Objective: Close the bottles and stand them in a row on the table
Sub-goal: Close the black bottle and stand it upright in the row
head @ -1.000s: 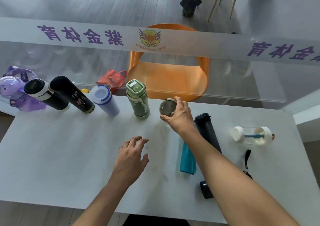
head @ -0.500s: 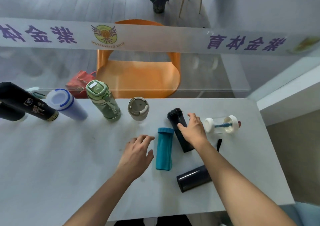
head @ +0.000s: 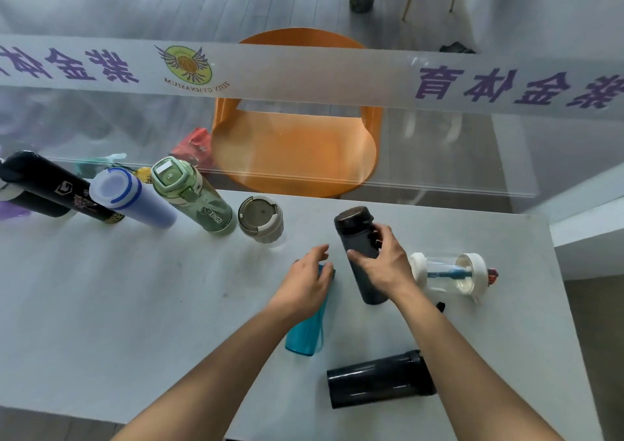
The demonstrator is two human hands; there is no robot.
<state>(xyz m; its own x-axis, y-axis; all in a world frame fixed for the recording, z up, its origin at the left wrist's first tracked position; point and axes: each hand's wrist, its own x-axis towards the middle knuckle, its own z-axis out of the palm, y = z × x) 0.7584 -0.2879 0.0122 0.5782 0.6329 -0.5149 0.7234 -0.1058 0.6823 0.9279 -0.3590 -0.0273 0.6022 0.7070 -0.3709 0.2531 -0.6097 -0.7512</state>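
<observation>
The table [head: 101, 305] carries a row along its far edge: a black flask [head: 50, 187], a blue bottle [head: 135, 201], a green bottle [head: 196, 201] and a beige cup [head: 260, 218], all upright with lids on. Nearer, four bottles are not yet in line. A dark tumbler [head: 378, 380] lies on its side at the front, a clear bottle [head: 449, 273] lies flat to the right, and a teal bottle [head: 307, 332] stands under the left hand [head: 305, 287], whose curved fingers rest over its top; whether they actually grip it I cannot tell. The right hand [head: 381, 261] is wrapped around the upper part of the black bottle [head: 363, 255], thumb in front, fingers behind.

To do this well, I would lift it by that firm upper grip, check the cap is tight, and set it just right of the beige cup.

The left end of the row is cut off, and the teal bottle's mouth is hidden.
</observation>
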